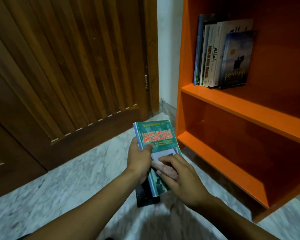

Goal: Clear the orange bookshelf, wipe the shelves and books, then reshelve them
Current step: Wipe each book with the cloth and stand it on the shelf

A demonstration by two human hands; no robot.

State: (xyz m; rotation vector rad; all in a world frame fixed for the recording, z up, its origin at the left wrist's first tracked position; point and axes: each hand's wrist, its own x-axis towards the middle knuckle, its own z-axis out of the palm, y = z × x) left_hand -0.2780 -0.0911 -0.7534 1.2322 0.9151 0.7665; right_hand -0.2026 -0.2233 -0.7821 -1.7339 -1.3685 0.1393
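My left hand (140,159) grips a green paperback (155,135) with red title lettering by its spine edge, thumb on the cover. My right hand (181,177) presses a pinkish cloth (164,168) against the lower cover, fingers curled round it. The book is held above the floor, left of the orange bookshelf (246,108). On the upper shelf stand several upright books (213,54), the outermost a dark-covered one (236,59) leaning on them. The two lower shelves hold nothing.
A dark book (145,196) lies on the marble floor (68,179) under the held paperback. A slatted wooden door (62,66) fills the left side. A white wall strip (168,49) separates door and bookshelf.
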